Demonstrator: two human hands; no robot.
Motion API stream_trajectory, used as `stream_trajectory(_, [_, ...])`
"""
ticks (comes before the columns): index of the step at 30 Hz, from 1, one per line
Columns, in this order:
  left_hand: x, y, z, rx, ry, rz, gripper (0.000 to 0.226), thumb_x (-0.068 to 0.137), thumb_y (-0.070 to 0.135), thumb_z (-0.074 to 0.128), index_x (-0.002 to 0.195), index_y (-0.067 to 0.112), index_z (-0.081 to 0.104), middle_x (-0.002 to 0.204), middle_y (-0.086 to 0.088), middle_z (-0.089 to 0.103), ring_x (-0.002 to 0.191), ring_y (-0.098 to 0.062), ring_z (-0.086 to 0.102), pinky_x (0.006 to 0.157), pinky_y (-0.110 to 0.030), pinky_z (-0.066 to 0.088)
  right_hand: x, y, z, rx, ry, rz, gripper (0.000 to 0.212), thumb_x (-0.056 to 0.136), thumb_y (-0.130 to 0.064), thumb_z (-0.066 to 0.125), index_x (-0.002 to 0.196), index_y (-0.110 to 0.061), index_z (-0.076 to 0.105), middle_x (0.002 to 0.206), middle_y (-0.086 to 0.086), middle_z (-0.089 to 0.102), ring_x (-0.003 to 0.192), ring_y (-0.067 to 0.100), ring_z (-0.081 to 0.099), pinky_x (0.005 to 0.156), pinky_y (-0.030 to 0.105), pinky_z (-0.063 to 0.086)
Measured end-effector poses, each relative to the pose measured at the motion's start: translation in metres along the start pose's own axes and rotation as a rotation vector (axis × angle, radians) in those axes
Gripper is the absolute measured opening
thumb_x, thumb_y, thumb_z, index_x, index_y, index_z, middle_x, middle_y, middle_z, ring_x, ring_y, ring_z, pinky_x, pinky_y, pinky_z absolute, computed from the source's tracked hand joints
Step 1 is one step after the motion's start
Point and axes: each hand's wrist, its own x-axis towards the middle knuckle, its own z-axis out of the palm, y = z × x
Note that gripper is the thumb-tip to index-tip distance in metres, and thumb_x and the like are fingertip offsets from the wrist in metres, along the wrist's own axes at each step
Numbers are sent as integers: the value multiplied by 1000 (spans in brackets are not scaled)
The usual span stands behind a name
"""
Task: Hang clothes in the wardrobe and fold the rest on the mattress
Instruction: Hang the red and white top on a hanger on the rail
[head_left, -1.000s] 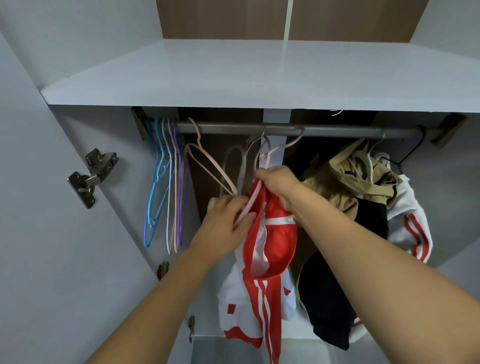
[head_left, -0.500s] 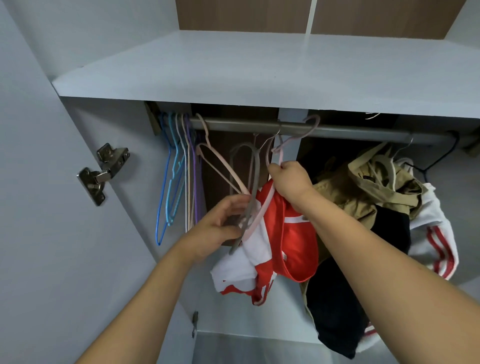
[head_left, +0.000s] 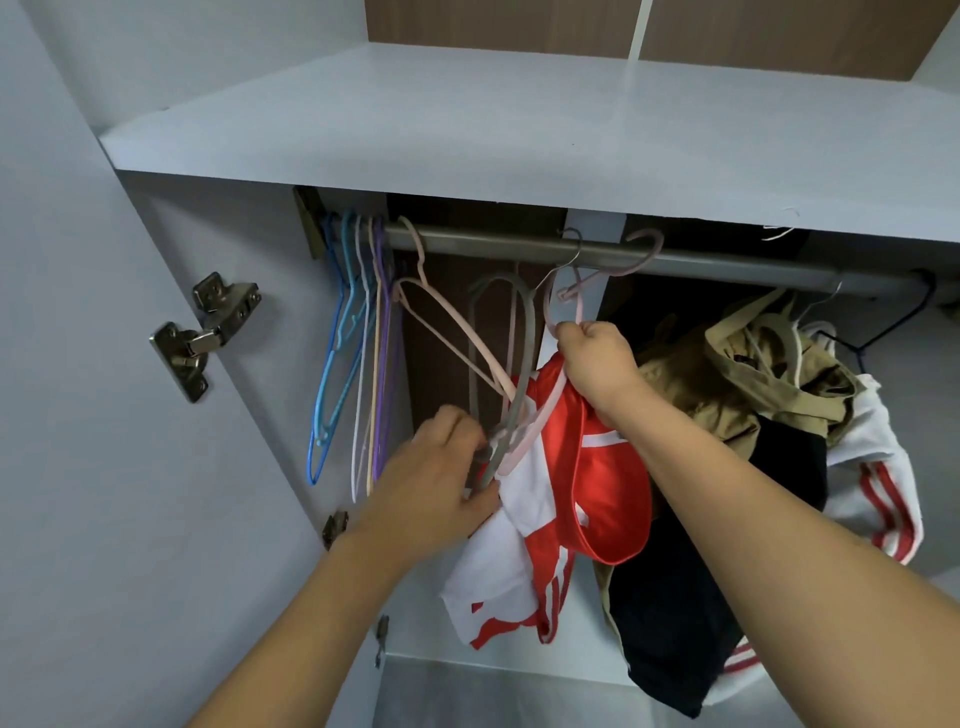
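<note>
Near the left end of the rail (head_left: 727, 260) the left hand (head_left: 436, 488) pinches the grey hanger (head_left: 524, 364), and the right hand (head_left: 597, 358) grips the pink hanger (head_left: 540, 415) with the red-white garment (head_left: 582, 467), which may slip because the hangers are tangled.

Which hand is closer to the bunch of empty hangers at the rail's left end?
Left. The left hand sits just right of and below the empty hangers, gripping a grey hanger. The right hand is farther right, holding the red and white garment.
</note>
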Motion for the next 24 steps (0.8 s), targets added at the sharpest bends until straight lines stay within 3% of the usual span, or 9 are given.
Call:
stream_trajectory(3, [-1, 8, 1, 231, 56, 47, 36, 99, 46, 47, 126, 22, 52, 111, 4, 53, 78, -6, 42, 74, -15, 37, 1, 1, 3, -73, 29, -31, 45, 98, -30, 47, 56, -15, 42, 50, 0, 44, 44, 15, 45, 48, 25, 32])
stream_trajectory(7, [-3, 17, -5, 359, -5, 98, 36, 105, 40, 37, 132, 19, 47, 122, 1, 55, 76, -8, 41, 70, -18, 35, 0, -2, 7, -175, 48, -105, 45, 98, -30, 46, 55, -16, 44, 51, 0, 46, 46, 15, 46, 47, 25, 30])
stream_trajectory(9, [-1, 23, -6, 407, 46, 108, 33, 104, 41, 34, 122, 20, 53, 112, 2, 59, 71, -9, 41, 66, -19, 34, -4, 1, 11, -255, 26, -150, 44, 98, -30, 45, 56, -16, 45, 55, 1, 47, 50, 17, 47, 49, 25, 30])
stream_trajectory(11, [4, 28, -11, 409, 113, 102, 28, 103, 42, 35, 96, 23, 54, 88, 4, 61, 60, -9, 39, 55, -17, 27, -7, 10, 12, -286, 38, -135, 43, 98, -28, 44, 56, -15, 45, 58, 2, 48, 55, 18, 48, 52, 27, 29])
stream_trajectory(14, [6, 18, -18, 376, 187, 71, 30, 96, 32, 56, 69, 23, 47, 57, 7, 46, 39, -7, 32, 44, -14, 12, -4, 15, 1, -229, 82, -46, 41, 97, -26, 44, 58, -13, 45, 60, 3, 48, 59, 22, 47, 54, 28, 29])
stream_trajectory(16, [4, 0, -14, 351, 203, -14, 29, 98, 31, 56, 72, 18, 56, 58, 5, 48, 41, -14, 43, 42, -19, 21, 0, 14, -10, -186, 90, -18, 41, 97, -27, 45, 58, -13, 44, 60, 4, 46, 59, 23, 46, 58, 28, 31])
stream_trajectory(18, [1, -18, -4, 315, 170, -183, 33, 104, 40, 39, 83, 20, 56, 65, 6, 48, 50, -14, 47, 49, -23, 31, 2, 15, -21, -143, 82, 7, 40, 97, -29, 46, 60, -12, 45, 63, 7, 48, 62, 25, 48, 62, 31, 35])
stream_trajectory(22, [2, -25, -1, 211, 303, -357, 31, 101, 44, 38, 77, 27, 45, 59, 12, 39, 46, -2, 35, 44, -18, 20, -2, 30, -43, -208, 72, 18, 40, 97, -29, 46, 61, -13, 48, 61, 7, 51, 62, 26, 49, 59, 31, 34])
stream_trajectory(24, [5, -25, -5, 204, 388, -393, 30, 101, 42, 40, 76, 25, 43, 60, 11, 38, 47, -8, 40, 45, -19, 21, -5, 40, -51, -312, 65, 28, 40, 98, -28, 45, 61, -13, 50, 61, 5, 51, 61, 25, 49, 61, 30, 33])
